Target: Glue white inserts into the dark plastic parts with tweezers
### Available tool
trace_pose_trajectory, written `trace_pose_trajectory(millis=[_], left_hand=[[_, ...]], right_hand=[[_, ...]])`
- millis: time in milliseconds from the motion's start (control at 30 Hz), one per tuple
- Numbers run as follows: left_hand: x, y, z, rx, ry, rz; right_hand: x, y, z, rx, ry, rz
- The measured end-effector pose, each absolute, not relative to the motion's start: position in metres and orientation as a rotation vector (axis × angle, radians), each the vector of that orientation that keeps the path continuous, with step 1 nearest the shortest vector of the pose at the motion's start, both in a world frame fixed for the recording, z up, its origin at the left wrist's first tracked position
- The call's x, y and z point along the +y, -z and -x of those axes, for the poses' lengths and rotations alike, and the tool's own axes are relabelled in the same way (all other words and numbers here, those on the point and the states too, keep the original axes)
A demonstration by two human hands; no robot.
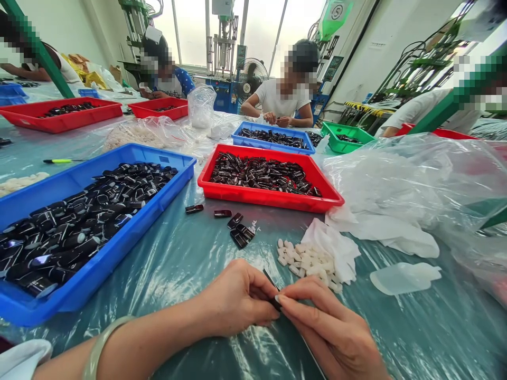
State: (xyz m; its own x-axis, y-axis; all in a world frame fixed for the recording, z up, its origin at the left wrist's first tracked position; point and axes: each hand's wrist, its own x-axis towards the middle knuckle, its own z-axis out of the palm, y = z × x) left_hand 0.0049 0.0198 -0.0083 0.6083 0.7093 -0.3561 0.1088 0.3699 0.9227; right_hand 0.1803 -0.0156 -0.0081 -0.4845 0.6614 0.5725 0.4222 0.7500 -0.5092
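Left fingers and right fingers pinch a black piece; blue tray holds more.

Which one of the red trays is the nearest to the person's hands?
The red tray just behind the black pieces lying on the table; the other red trays stand farther away.

The one sign that reads clearly is the number "5", printed dark inside a circle on the green-and-white hopper at the top. White handwritten-looking marks show beside the loose black pieces on the table cover, too unclear to read. Dark lettering on a co-worker's shirt is likewise illegible.
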Motion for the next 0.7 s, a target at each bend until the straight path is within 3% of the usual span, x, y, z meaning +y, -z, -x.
trace_pose_trajectory(millis=[700], left_hand=[[0.0223,0.0078,-0.0072,0.901,-0.467,-0.990]], right_hand=[[-0.0130,0.0017,-0.1798,-2.229,-0.342,0.820]])
